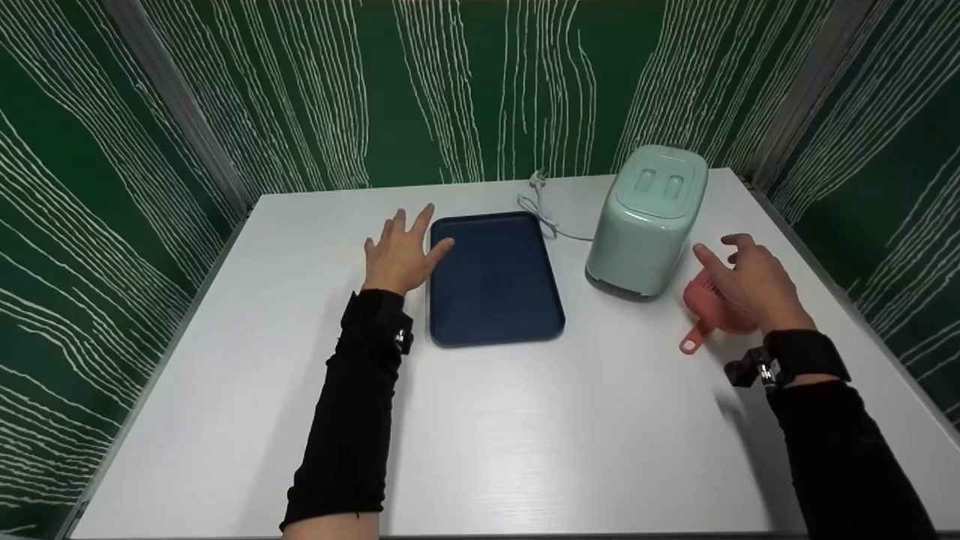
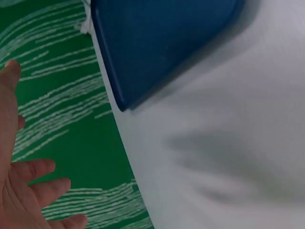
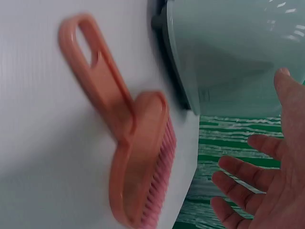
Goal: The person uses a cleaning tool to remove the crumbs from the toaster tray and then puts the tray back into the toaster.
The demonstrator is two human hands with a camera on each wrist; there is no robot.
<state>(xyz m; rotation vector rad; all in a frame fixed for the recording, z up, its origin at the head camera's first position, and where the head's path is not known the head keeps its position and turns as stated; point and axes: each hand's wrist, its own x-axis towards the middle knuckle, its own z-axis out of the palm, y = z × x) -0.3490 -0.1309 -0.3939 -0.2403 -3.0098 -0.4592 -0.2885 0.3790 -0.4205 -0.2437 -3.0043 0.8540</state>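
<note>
My left hand [image 1: 399, 256], fingers spread, hovers at the left edge of a dark blue rectangular tray [image 1: 491, 281]. In the left wrist view that hand [image 2: 28, 181] holds nothing, and the tray [image 2: 157, 43] shows at the top. Over on the right, my right hand [image 1: 757, 281] is above an orange-pink brush [image 1: 705, 307] and partly covers it. The right wrist view shows the brush [image 3: 136, 167] lying on the table, with a looped handle and pink bristles. There the right hand [image 3: 267, 181] has its fingers apart and holds nothing, close to a mint-green toaster [image 3: 228, 57].
The toaster [image 1: 641, 225] stands at the back right, covered by a lid with two oval recesses. Its white cord and plug [image 1: 541, 202] lie behind the tray. Green walls [image 1: 480, 97] with white wavy lines enclose the white table [image 1: 510, 435] at the back and sides.
</note>
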